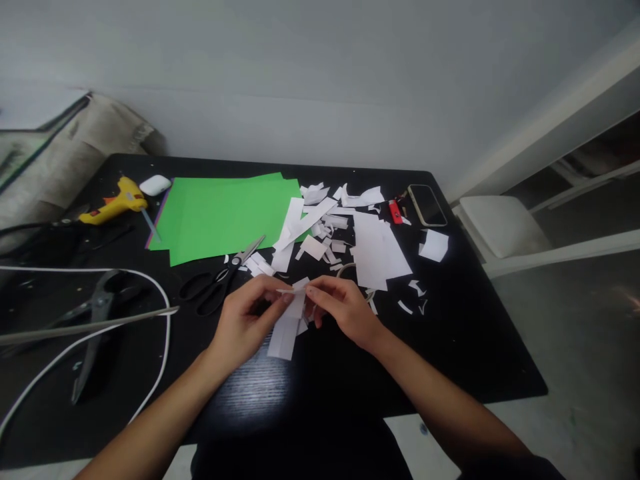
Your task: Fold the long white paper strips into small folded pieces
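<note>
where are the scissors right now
In the head view the black-handled scissors lie on the black table, left of centre, just beyond the left hand, with the blades pointing toward the green paper.

table (450, 347) black | paper sheet (225, 213) bright green, purple edge beneath | scraps (373, 250) white | strip (287, 323) white, in both hands | glue gun (113, 203) yellow, black grip | scissors (220, 280) black handles, silver blades | lighter (395, 211) red | phone (427, 205) black, pale rim | cable (163, 333) white | chair (503, 227) white
</note>
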A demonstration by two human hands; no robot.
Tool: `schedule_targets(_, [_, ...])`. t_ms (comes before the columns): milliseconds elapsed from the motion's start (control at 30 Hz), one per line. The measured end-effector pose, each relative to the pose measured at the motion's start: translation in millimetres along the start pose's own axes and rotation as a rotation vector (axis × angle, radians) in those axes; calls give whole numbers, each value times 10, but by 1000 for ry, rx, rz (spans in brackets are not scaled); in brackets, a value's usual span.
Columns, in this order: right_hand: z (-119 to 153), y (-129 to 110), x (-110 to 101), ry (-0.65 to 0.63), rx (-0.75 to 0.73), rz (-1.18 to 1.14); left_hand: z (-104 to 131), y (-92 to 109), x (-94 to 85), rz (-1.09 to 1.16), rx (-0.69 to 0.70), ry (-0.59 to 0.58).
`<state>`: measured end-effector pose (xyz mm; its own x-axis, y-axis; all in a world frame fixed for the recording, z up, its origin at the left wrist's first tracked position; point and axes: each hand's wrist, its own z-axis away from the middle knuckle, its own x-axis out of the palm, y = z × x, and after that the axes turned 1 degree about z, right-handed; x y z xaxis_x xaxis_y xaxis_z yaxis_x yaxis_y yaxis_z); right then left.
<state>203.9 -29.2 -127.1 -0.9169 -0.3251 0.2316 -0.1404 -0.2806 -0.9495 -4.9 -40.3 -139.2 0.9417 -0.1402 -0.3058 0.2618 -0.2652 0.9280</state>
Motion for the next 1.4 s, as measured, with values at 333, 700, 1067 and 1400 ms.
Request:
schedule_targets(333, [37, 37, 60, 114, -91, 99, 18, 48, 71, 113, -45, 85])
schedule_targets(700, [128, 13, 113, 207, -297, 272, 23, 137, 35, -7, 39, 85])
schedule_targets(1067, [156, 3, 120, 318, -445, 444, 39, 130, 28, -107, 143, 127])
schedule_targets(1400, [160, 46, 110, 327, -631, 605, 40, 138, 25, -163, 181, 117])
